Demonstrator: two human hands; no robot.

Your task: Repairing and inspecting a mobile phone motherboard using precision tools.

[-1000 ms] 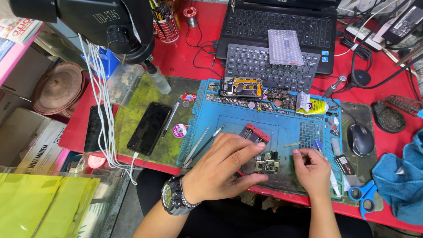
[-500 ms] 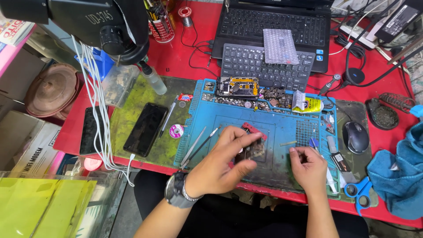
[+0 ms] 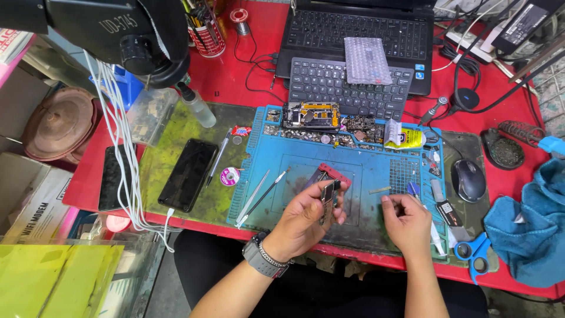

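**Small board lifted on edge over the blue mat**

From the head camera I look straight down. A black microscope head (image 3: 118, 35) blocks the upper left corner, and white cables (image 3: 120, 171) hang from it across a dark phone (image 3: 112, 176). I cannot make out what the right hand (image 3: 409, 221) pinches: its fingertips are drawn close together, but anything between them is too small to tell. The laptop (image 3: 365, 29) is cut off at the top edge.

A yellow tube (image 3: 405, 138) lies at the mat's upper right. A bubble-wrap pouch (image 3: 366, 60) rests on the separate keyboard (image 3: 347, 88). A white cardboard box (image 3: 35, 200) with dark print sits at the lower left, a red patterned cup (image 3: 206, 35) up top.

My left hand (image 3: 303, 221), a watch on its wrist, curls palm inward, thumb and fingers clamped on a small circuit board (image 3: 328, 200) held upright on edge just above the blue work mat (image 3: 376, 171), near a red-edged part (image 3: 333, 174). The right hand hovers beside it, apart, over the mat's lower right.
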